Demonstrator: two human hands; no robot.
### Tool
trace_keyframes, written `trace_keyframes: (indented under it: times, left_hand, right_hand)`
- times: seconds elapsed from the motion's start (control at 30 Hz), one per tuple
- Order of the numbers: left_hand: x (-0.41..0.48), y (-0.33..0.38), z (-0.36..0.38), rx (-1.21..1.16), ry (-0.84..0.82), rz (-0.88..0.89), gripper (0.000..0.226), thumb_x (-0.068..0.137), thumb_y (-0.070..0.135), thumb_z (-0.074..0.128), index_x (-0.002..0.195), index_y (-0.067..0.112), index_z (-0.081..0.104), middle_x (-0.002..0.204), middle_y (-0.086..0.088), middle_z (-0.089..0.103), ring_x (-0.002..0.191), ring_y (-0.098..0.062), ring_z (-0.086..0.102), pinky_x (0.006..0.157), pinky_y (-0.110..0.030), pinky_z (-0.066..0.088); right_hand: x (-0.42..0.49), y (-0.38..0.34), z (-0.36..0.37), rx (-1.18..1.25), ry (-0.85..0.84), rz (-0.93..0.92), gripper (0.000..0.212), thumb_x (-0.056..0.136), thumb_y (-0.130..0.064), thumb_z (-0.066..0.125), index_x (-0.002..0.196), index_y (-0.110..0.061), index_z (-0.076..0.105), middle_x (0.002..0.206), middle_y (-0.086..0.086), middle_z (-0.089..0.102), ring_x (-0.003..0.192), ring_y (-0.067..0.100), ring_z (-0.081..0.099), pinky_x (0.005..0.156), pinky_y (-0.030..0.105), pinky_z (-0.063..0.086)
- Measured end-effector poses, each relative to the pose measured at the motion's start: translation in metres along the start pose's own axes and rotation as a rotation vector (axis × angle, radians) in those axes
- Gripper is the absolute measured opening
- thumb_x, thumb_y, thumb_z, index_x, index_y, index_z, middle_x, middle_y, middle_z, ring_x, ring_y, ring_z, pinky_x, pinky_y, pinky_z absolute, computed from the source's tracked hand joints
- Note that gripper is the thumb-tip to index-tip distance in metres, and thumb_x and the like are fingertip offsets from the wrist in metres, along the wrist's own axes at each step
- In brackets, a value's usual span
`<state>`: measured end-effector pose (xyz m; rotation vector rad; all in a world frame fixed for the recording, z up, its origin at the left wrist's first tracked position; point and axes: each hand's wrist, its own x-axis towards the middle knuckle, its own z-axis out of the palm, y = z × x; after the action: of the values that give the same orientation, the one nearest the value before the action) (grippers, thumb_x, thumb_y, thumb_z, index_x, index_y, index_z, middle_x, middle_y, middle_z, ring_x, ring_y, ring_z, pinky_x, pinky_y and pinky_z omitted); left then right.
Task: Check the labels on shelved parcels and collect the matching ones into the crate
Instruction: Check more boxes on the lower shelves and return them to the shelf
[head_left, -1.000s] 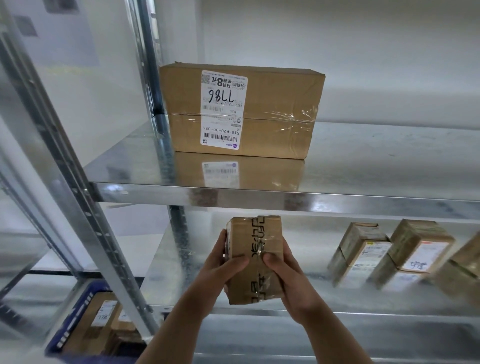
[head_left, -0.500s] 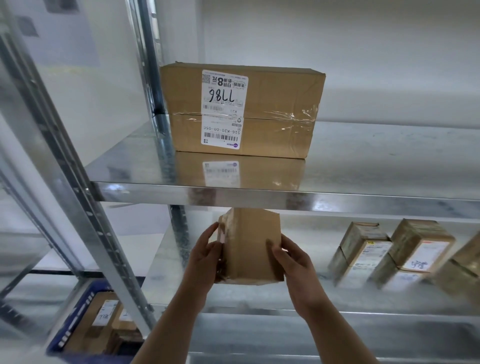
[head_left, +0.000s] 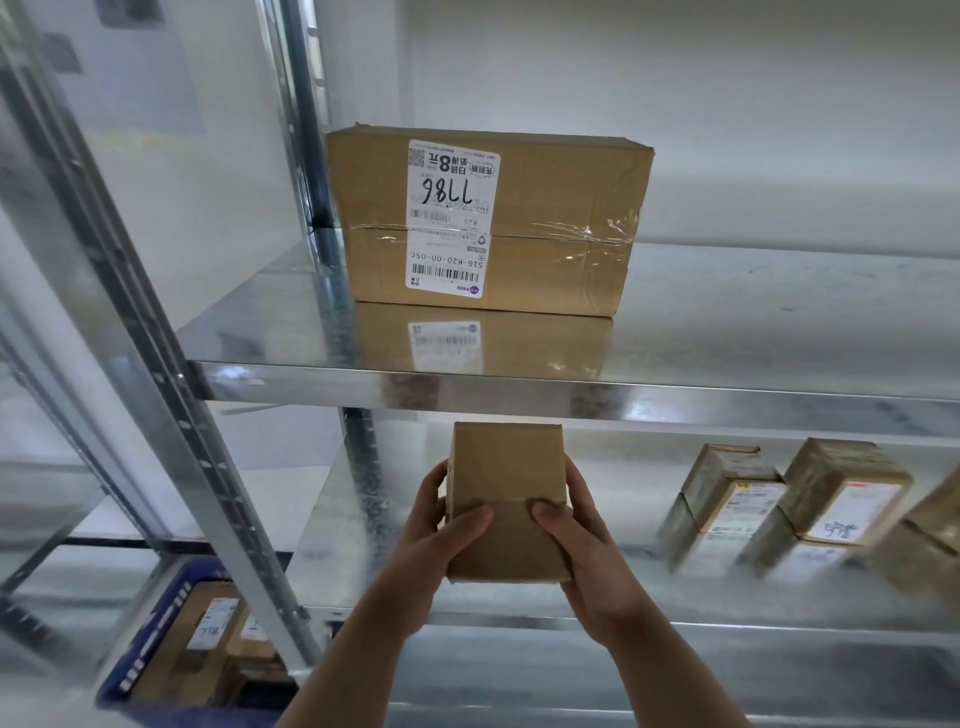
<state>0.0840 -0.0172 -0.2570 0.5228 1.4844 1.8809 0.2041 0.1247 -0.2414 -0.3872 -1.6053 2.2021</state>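
The left hand (head_left: 441, 543) and right hand (head_left: 584, 545) each grip one side of the small parcel (head_left: 506, 493), lower centre of the frame, thumbs on a plain face. No label shows; better to turn it slowly, firmly held, before choosing the blue crate (head_left: 148, 644) at lower left.

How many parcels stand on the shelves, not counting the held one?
4. Large parcel on the upper shelf; on the lower shelf, right side: first labelled parcel, second labelled parcel, and an edge parcel cut by the frame. More may lie beyond.
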Motion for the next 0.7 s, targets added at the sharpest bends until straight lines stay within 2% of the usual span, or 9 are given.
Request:
trace_keyframes:
  times: [0.13,0.23,0.3,0.33,0.43,0.5,0.53,0.6,0.7]
  left_hand:
    - [0.001,-0.001,0.0,0.008,-0.001,0.009,0.069,0.075,0.044,0.083,0.138,0.044,0.053,0.118,0.008,0.074,0.106,-0.018,0.074,0.083,-0.036,0.062]
    - [0.002,0.007,0.003,0.031,0.054,0.002,0.053,0.085,0.045,0.077,0.133,0.035,0.059,0.113,0.007,0.077,0.101,-0.019,0.075,0.078,-0.034,0.063]
    - [0.005,0.007,0.001,0.098,0.149,0.017,0.035,0.095,0.036,0.066,0.13,0.029,0.063,0.111,0.004,0.077,0.098,-0.019,0.075,0.075,-0.036,0.065]
    - [0.007,0.006,-0.001,0.133,0.189,0.025,0.031,0.1,0.031,0.062,0.13,0.028,0.064,0.11,0.004,0.077,0.099,-0.02,0.074,0.075,-0.039,0.066]
    - [0.011,0.003,-0.006,0.163,0.24,0.017,0.038,0.105,0.023,0.058,0.143,0.027,0.059,0.114,-0.003,0.076,0.104,-0.026,0.075,0.074,-0.046,0.066]
    - [0.008,0.005,-0.003,0.12,0.19,0.011,0.04,0.105,0.029,0.056,0.145,0.028,0.056,0.115,-0.011,0.075,0.1,-0.027,0.076,0.07,-0.046,0.065]
    - [0.005,0.007,-0.001,0.117,0.13,0.013,0.04,0.105,0.039,0.055,0.145,0.034,0.056,0.117,-0.01,0.075,0.102,-0.026,0.076,0.071,-0.046,0.065]
    - [-0.002,0.01,0.005,0.141,-0.001,0.002,0.051,0.095,0.061,0.059,0.143,0.046,0.052,0.125,0.001,0.073,0.111,-0.023,0.073,0.078,-0.046,0.065]
    - [-0.004,0.012,0.008,0.126,-0.057,-0.008,0.081,0.071,0.063,0.075,0.145,0.047,0.046,0.128,0.0,0.07,0.111,-0.02,0.073,0.081,-0.042,0.064]
  right_hand:
    - [0.001,-0.001,0.0,-0.046,0.014,-0.013,0.065,0.088,-0.029,0.067,0.148,-0.046,0.048,0.129,0.003,0.074,0.115,0.029,0.072,0.088,0.04,0.062]
    - [0.002,0.0,0.001,-0.091,0.081,0.012,0.064,0.088,-0.046,0.073,0.147,-0.049,0.049,0.131,-0.001,0.073,0.116,0.021,0.073,0.094,0.042,0.062]
    - [0.003,0.001,-0.001,-0.106,0.13,0.011,0.05,0.098,-0.053,0.064,0.144,-0.038,0.057,0.131,0.001,0.072,0.116,0.021,0.072,0.096,0.045,0.061]
    - [0.004,0.0,-0.003,-0.093,0.146,-0.002,0.042,0.102,-0.047,0.056,0.14,-0.03,0.063,0.129,0.005,0.074,0.115,0.025,0.073,0.095,0.047,0.062]
    - [0.003,-0.003,-0.007,-0.058,0.165,-0.022,0.034,0.103,-0.029,0.054,0.129,-0.015,0.071,0.119,0.015,0.077,0.111,0.037,0.074,0.086,0.048,0.064]
    - [0.002,-0.003,-0.005,-0.044,0.145,-0.019,0.038,0.096,-0.029,0.061,0.131,-0.019,0.067,0.121,0.016,0.076,0.112,0.039,0.073,0.087,0.054,0.063]
    - [0.002,-0.003,-0.004,-0.036,0.12,-0.011,0.041,0.094,-0.029,0.062,0.135,-0.023,0.062,0.124,0.015,0.074,0.115,0.039,0.072,0.09,0.059,0.061]
    - [0.001,-0.002,-0.002,-0.007,0.045,0.018,0.048,0.097,-0.025,0.061,0.144,-0.03,0.05,0.131,0.016,0.071,0.121,0.039,0.069,0.098,0.068,0.055]
    - [-0.002,-0.005,0.0,0.011,-0.072,0.016,0.055,0.104,-0.023,0.059,0.154,-0.036,0.04,0.14,0.015,0.066,0.128,0.04,0.065,0.104,0.069,0.051]
